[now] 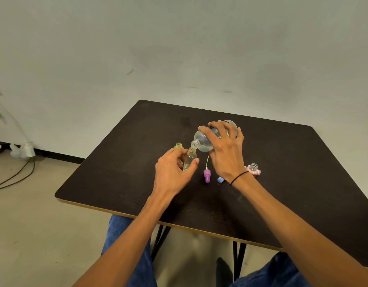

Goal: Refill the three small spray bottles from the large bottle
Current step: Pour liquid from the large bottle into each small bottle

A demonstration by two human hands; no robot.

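Note:
My right hand (224, 150) grips the large clear bottle (205, 139), tipped to the left so its open neck touches the mouth of a small clear bottle (189, 159). My left hand (174, 172) holds that small bottle upright on the dark table (121, 162). Just behind my left hand stands a small yellow-green bottle (178, 145) with no top. A third small bottle (254, 168), open and with pink at its base, sits to the right of my right wrist. A purple spray head (207, 175) with its white tube lies between my hands.
A small blue cap (220, 179) lies by my right wrist. The table's near edge runs just above my knees. On the floor at left are cables (13, 179) and a white plug block (28, 150) against the wall.

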